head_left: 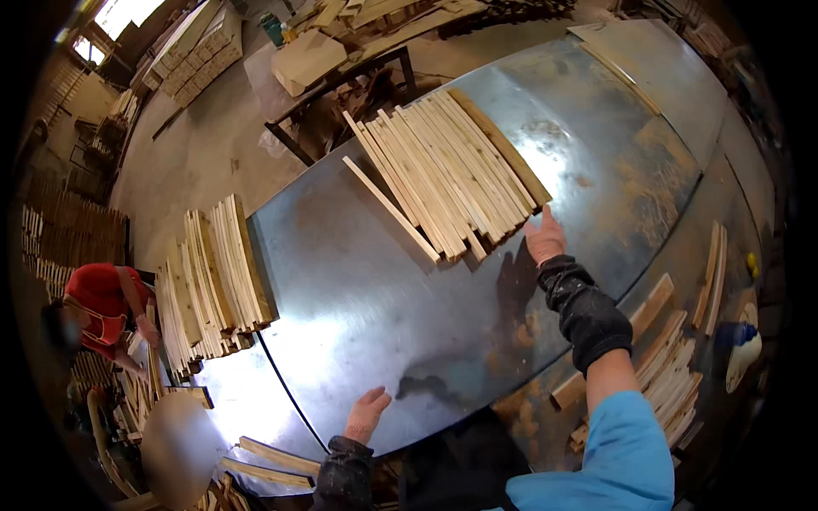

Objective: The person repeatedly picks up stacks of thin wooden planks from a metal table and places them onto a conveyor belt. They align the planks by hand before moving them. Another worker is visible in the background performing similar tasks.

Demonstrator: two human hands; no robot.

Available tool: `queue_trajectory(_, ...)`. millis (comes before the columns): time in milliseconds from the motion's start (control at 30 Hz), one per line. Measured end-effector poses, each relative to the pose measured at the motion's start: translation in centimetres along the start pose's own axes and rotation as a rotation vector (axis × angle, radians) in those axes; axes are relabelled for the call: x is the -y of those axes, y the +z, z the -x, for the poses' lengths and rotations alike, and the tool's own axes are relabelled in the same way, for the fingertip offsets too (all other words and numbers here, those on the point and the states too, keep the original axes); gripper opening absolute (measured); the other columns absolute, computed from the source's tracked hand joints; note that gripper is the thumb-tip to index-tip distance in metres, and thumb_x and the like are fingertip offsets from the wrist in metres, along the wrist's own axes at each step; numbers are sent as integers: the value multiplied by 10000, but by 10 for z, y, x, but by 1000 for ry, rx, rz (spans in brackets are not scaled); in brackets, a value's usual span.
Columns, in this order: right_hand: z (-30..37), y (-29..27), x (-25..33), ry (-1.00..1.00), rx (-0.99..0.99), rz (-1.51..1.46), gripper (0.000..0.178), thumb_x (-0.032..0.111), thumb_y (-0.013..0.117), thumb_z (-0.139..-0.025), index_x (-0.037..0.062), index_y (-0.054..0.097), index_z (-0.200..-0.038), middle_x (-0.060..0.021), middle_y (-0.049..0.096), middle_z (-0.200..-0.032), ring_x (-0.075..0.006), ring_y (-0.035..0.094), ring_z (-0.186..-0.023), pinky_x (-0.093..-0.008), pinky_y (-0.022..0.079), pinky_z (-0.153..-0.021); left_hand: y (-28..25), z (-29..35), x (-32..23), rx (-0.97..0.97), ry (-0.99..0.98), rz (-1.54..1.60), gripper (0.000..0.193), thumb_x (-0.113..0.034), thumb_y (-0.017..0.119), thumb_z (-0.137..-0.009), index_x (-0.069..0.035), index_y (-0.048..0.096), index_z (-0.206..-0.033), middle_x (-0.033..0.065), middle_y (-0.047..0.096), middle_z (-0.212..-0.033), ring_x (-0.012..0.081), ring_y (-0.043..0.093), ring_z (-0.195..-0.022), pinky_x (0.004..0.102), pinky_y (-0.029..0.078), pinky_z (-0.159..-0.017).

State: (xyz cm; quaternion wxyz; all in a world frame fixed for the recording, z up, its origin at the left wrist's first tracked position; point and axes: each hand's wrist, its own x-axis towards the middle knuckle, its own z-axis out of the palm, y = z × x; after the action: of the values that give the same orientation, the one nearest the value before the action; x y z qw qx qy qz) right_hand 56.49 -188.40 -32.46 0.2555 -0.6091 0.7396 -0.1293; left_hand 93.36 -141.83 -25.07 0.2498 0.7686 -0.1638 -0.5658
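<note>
Right arm: the forearm, in a dark sleeve (588,311), extends forward over the metal counter (315,247). The right grip (546,240) is released; its fingers point forward and enclose nothing. The fingertips stand at the near end of a brown board (503,149) (whether they make contact cannot be told from this view). Left arm: the left grip (365,417) is also released, positioned nearer the body, with its fingers directed forward and to the right.

Workpieces: the wooden strips (443,170) lie side by side on the counter, ahead and to the left of the right grip. The brown board borders their right side. A loose strip (392,209) lies along their left side, its near end close to the group and its far end apart.

Surroundings: a second stack of strips (217,281) lies ahead and well to the left of the left grip; a co-worker in red (98,294) bends beside it. Two short strips (277,460) lie to the left of the left grip. Short boards (669,379) occupy the area to the right of and behind the right grip.

Edges and room: a dark seam (290,392) crosses the counter to the left of the left grip. The metal surface spans the area between the two grips and continues ahead and to the right of the right grip, toward a thin strip (622,78).
</note>
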Motion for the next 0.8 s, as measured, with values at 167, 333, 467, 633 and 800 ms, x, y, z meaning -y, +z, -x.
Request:
queue_trajectory(167, -111, 17, 13, -79, -74, 32, 736, 397, 611, -1028, 26, 441, -1640, -301, 627, -1469, -480, 588, -1350, -520, 469, -1162, 44, -111, -112, -83, 136, -57, 887, -395, 787, -948, 68, 442, -1621, 279, 649, -1495, 345, 621, -1402, 411, 501, -1155)
queue_trajectory(333, -172, 35, 39, 90, 45, 83, 674, 406, 557, -1036, 39, 497, -1597, -280, 675, -1419, -467, 634, -1308, -523, 498, -1128, 110, -197, -217, -193, 288, -383, 1076, -362, 864, -878, -35, 281, -1722, 216, 696, -1380, 326, 707, -1235, 413, 558, -1071)
queue_trajectory(467, -187, 39, 54, 96, 58, 95, 595, 393, 555, -1021, 5, 613, -1468, -285, 712, -1348, -459, 675, -1246, -518, 527, -1088, 132, -239, -245, -104, 361, -259, 1085, -233, 888, -830, -91, 279, -1717, 190, 662, -1384, 311, 698, -1240, 421, 573, -1045)
queue_trajectory(633, -201, 31, 49, 92, 272, -54, 591, 418, 668, -950, -13, 703, -1352, -264, 746, -1272, -422, 705, -1202, -464, 541, -1064, 126, -271, -251, 69, 453, 206, 1046, 127, 710, -843, -74, 212, -1740, 136, 628, -1469, 260, 665, -1308, 364, 574, -1067)
queue_trajectory(800, -188, 30, 38, 80, 338, -225, 717, 487, 804, -858, 0, 726, -1377, -215, 767, -1268, -362, 727, -1194, -416, 553, -1057, 86, -265, -274, 137, 366, 226, 938, 156, 675, -814, -61, 368, -1673, 93, 672, -1369, 223, 687, -1250, 349, 569, -1048)
